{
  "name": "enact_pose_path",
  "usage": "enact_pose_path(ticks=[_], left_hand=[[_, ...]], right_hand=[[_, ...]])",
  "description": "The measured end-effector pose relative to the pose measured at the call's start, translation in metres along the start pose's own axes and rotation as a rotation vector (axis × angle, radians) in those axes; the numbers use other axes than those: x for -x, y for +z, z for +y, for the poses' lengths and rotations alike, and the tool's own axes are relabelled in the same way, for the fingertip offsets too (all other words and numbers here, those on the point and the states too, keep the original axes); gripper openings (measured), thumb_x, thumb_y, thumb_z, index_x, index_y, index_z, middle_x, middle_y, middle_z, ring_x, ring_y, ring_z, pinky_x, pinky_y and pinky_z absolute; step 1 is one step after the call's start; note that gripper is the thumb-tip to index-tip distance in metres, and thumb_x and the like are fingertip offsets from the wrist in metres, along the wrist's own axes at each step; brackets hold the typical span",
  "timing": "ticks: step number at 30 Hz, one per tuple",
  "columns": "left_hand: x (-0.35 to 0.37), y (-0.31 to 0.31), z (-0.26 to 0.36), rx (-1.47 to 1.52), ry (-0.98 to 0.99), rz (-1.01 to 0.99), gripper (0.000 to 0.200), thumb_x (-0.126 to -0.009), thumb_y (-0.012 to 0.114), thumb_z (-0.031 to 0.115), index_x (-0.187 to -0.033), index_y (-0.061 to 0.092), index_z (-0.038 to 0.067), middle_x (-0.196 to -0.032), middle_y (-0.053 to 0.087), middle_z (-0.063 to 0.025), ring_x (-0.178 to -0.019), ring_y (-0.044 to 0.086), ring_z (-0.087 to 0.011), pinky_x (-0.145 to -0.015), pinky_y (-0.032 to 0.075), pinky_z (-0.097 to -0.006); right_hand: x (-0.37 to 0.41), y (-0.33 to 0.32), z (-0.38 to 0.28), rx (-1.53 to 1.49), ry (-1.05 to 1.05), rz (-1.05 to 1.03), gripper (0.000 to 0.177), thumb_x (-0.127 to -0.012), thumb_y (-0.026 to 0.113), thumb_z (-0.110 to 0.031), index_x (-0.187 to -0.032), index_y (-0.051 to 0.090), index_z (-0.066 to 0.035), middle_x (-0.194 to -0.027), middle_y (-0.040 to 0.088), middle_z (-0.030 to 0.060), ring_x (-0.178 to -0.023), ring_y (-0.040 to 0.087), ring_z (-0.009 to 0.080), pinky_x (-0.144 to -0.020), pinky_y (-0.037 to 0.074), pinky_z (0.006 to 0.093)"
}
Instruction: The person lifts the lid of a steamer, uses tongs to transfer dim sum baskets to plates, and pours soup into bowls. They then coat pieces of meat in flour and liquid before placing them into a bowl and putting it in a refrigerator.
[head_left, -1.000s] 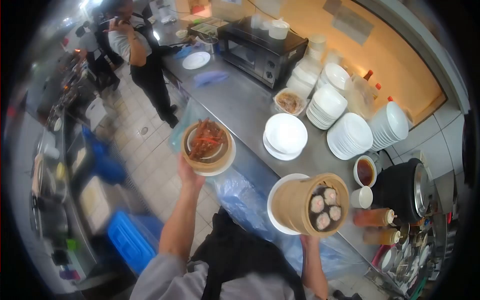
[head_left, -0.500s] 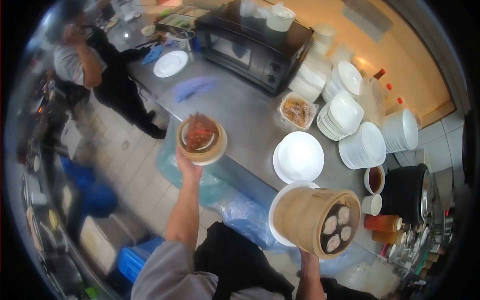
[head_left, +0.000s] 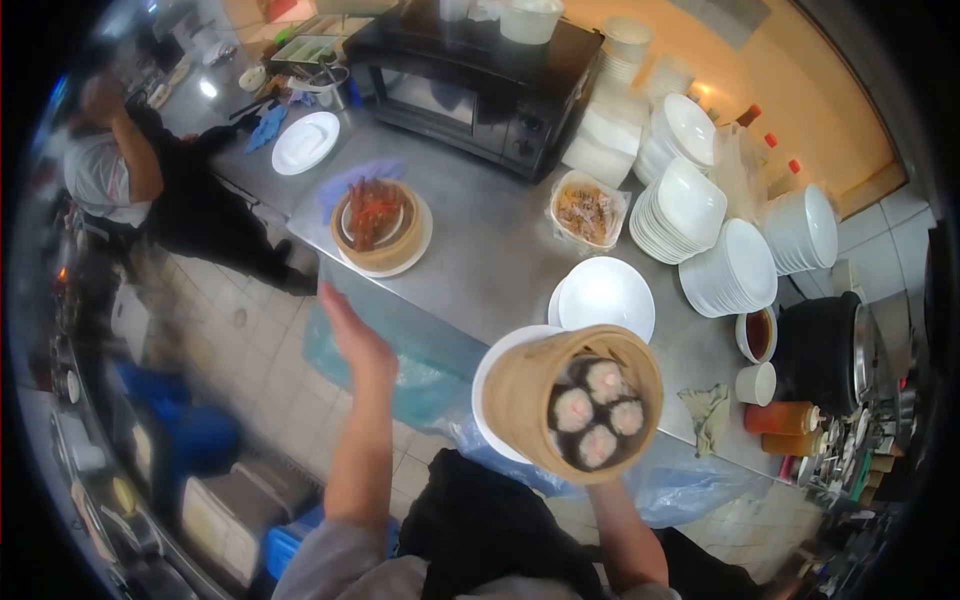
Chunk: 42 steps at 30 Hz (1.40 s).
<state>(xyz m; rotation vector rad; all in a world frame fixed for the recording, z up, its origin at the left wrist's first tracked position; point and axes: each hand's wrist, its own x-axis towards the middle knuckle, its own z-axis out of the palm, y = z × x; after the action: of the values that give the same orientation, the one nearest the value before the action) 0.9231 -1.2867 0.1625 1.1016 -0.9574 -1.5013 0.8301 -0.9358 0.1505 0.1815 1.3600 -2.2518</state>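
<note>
My left hand [head_left: 355,338] is empty with its fingers stretched out, just off the counter's front edge. Beyond its fingertips, a small bamboo steamer [head_left: 408,238] rests on a white plate on the counter, holding reddish food [head_left: 374,218] in a white dish. My right hand [head_left: 606,490] bears a white plate [head_left: 484,400] from below, its fingers mostly hidden. On that plate a taller bamboo steamer [head_left: 522,400] tilts towards me, with several pink-topped dumplings [head_left: 598,410] inside. Behind it lie round white plates [head_left: 606,298].
A black oven [head_left: 455,95] stands at the back of the steel counter [head_left: 480,245]. Stacked white dishes [head_left: 690,205], a bagged food tub [head_left: 588,212], sauce bottles [head_left: 780,418] and a cloth [head_left: 708,415] lie to the right. Another person [head_left: 150,190] stands at far left.
My left hand has let go of the small steamer and its plate, now on the counter, and drawn back. The taller steamer has moved left and up, its opening turned more towards me.
</note>
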Motion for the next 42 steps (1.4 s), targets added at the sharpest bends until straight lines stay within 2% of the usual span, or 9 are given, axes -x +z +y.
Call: enact_pose_path(ticks=[4,8,12,14,26,32,35,39,42], left_hand=[[0.104,-0.007,0.071,0.070,-0.184,-0.644,0.088,-0.100,0.030,0.071,-0.161,0.019,0.008,-0.167,0.020,-0.0136,-0.155,0.016,-0.0284,-0.123,0.008,-0.0470],[0.107,0.004,0.066,-0.151,-0.164,-0.886,0.093,-0.098,0.026,0.074,-0.160,0.019,0.005,-0.164,0.026,-0.0151,-0.152,0.022,-0.0285,-0.123,0.013,-0.0440],[0.080,0.018,0.064,-0.118,-0.190,-0.891,0.083,-0.104,0.029,0.063,-0.157,0.026,-0.001,-0.160,0.032,-0.0196,-0.150,0.027,-0.0276,-0.123,0.019,-0.0398],[0.065,0.026,0.060,-0.076,-0.304,-0.836,0.079,-0.106,0.033,0.060,-0.155,0.031,-0.001,-0.158,0.036,-0.0171,-0.148,0.030,-0.0258,-0.122,0.021,-0.0378],[-0.012,0.063,0.009,0.115,-0.427,-0.754,0.070,-0.102,0.051,0.055,-0.148,0.043,0.003,-0.149,0.047,-0.0107,-0.139,0.043,-0.0218,-0.117,0.032,-0.0379],[-0.022,0.078,0.012,-0.060,-0.417,-0.699,0.070,-0.100,0.053,0.051,-0.147,0.044,0.000,-0.150,0.047,-0.0130,-0.140,0.042,-0.0237,-0.116,0.029,-0.0370],[-0.011,0.080,0.019,-0.181,-0.320,-0.771,0.076,-0.099,0.053,0.054,-0.149,0.041,-0.002,-0.151,0.045,-0.0148,-0.141,0.040,-0.0249,-0.117,0.027,-0.0357],[-0.016,0.074,0.005,-0.206,-0.443,-0.773,0.096,-0.091,0.048,0.076,-0.161,0.023,0.015,-0.166,0.022,-0.0061,-0.153,0.017,-0.0271,-0.119,0.017,-0.0592],[-0.006,0.079,0.003,-0.213,-0.436,-0.733,0.099,-0.089,0.046,0.081,-0.161,0.021,0.018,-0.166,0.023,-0.0049,-0.153,0.017,-0.0284,-0.118,0.019,-0.0619]], right_hand=[[-0.014,0.059,0.008,0.052,-0.005,-0.070,0.046,-0.100,0.059,-0.015,-0.143,0.048,-0.003,-0.137,0.058,0.0108,-0.124,0.058,0.0228,-0.106,0.048,0.0397],[-0.033,0.077,0.042,-0.044,0.046,-0.058,0.041,-0.098,0.060,-0.008,-0.137,0.053,0.001,-0.131,0.062,0.0118,-0.119,0.060,0.0218,-0.103,0.050,0.0373],[-0.059,0.083,0.071,0.216,-0.036,-0.148,0.046,-0.101,0.059,-0.015,-0.144,0.046,-0.004,-0.141,0.054,0.0095,-0.126,0.055,0.0215,-0.106,0.047,0.0388],[-0.078,0.077,0.097,0.214,-0.056,-0.082,0.036,-0.103,0.054,-0.015,-0.131,0.056,0.009,-0.124,0.065,0.0144,-0.111,0.060,0.0189,-0.096,0.049,0.0320],[-0.155,0.109,0.088,0.578,-0.005,0.017,0.041,-0.102,0.059,-0.033,-0.106,0.065,0.007,-0.091,0.068,0.0120,-0.088,0.063,0.0174,-0.074,0.051,0.0325],[-0.119,0.126,0.051,0.231,0.219,-0.031,0.052,-0.101,0.059,-0.025,-0.141,0.042,0.005,-0.121,0.060,0.0134,-0.109,0.062,0.0220,-0.083,0.058,0.0381],[-0.095,0.094,0.063,0.251,0.251,-0.147,0.048,-0.102,0.056,-0.027,-0.137,0.042,0.003,-0.130,0.051,0.0140,-0.114,0.056,0.0234,-0.086,0.059,0.0426],[-0.085,0.100,0.070,0.263,0.294,-0.187,0.043,-0.102,0.055,-0.024,-0.136,0.045,0.000,-0.127,0.053,0.0128,-0.116,0.056,0.0238,-0.089,0.059,0.0444],[-0.104,0.118,0.076,0.233,0.296,-0.256,0.040,-0.101,0.057,-0.019,-0.138,0.050,-0.007,-0.131,0.057,0.0103,-0.120,0.058,0.0263,-0.092,0.056,0.0481]])
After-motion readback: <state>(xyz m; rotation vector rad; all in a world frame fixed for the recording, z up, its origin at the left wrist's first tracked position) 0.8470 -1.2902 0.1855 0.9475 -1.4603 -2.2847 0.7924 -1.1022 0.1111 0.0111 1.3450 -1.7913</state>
